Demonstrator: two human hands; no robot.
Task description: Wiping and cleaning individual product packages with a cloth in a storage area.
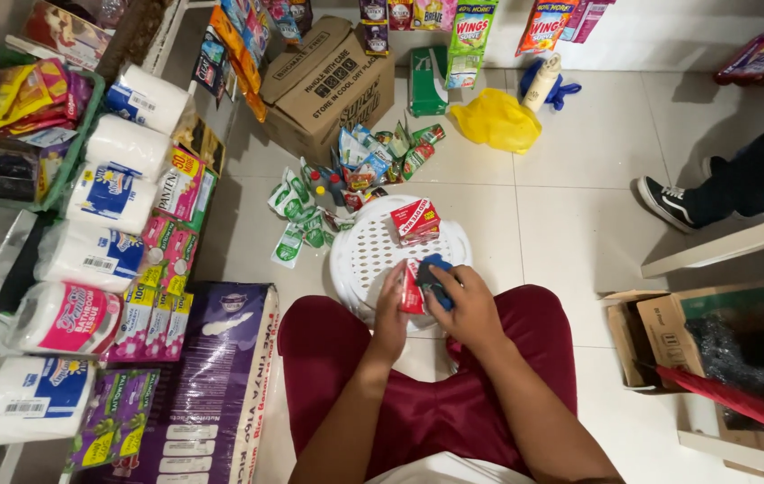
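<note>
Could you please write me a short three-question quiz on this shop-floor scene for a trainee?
1. True or false: both hands are on the same small red pack.
2. What does the other red pack rest on? A) brown carton B) white stool C) yellow bag
3. What colour is the pad in the right hand?

Key:
1. True: left hand and right hand hold the red pack.
2. B: second pack sits on the white stool.
3. Blue pad.
</note>
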